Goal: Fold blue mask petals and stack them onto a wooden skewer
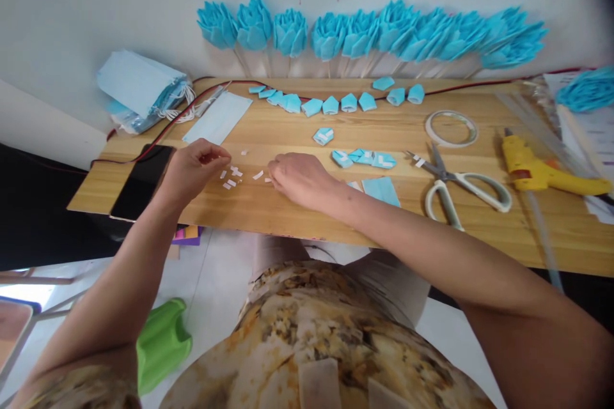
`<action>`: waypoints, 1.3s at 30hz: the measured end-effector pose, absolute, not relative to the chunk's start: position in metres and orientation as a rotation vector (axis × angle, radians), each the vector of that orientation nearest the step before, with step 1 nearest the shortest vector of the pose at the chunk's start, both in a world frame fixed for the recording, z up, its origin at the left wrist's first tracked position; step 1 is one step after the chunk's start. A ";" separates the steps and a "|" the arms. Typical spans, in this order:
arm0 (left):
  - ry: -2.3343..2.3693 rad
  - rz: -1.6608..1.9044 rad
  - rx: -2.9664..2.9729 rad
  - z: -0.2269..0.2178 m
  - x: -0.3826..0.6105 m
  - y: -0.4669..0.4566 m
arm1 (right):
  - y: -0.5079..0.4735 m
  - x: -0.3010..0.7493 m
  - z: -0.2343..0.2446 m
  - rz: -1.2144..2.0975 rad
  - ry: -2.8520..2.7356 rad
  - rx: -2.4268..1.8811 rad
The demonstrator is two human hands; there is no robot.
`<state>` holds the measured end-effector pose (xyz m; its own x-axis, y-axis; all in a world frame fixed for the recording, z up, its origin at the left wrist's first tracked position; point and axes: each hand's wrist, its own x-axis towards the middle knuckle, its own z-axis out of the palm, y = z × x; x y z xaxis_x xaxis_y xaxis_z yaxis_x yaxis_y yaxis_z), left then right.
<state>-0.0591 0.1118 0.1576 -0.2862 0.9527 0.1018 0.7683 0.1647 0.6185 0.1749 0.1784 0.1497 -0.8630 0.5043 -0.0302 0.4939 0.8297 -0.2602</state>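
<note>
Thumb and fingers of my left hand [197, 163] are pinched together just above the table, left of small white paper-like bits [235, 171]. Whatever it pinches is too small to make out. My right hand [298, 177] rests low over the wood with its fingers curled and pressed together beside more of these white bits [259, 175]; its fingertips are partly hidden. Right of it lie folded blue pieces with white strips [367, 158] and a flat blue square [381, 191]. Behind it sits one folded blue piece [323, 135].
Scissors [445, 176], a tape roll [451, 128] and a yellow glue gun [547, 169] lie to the right. Blue flowers on sticks [329, 35] lean on the wall above a row of folded petals [330, 105]. Left are face masks [144, 86], a phone [144, 182] and a cable.
</note>
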 end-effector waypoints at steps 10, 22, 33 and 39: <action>2.084 0.838 1.627 0.155 -0.058 0.112 | 0.186 0.150 0.164 0.758 -2.769 -0.859; 2.004 0.922 1.631 0.146 -0.064 0.114 | 0.209 0.204 0.190 0.789 -2.791 -0.853; 2.035 0.803 1.784 0.154 -0.059 0.119 | 0.179 0.172 0.172 0.935 -2.966 -0.450; 2.090 0.879 1.704 0.153 -0.059 0.120 | 0.201 0.174 0.175 0.991 -2.711 -0.595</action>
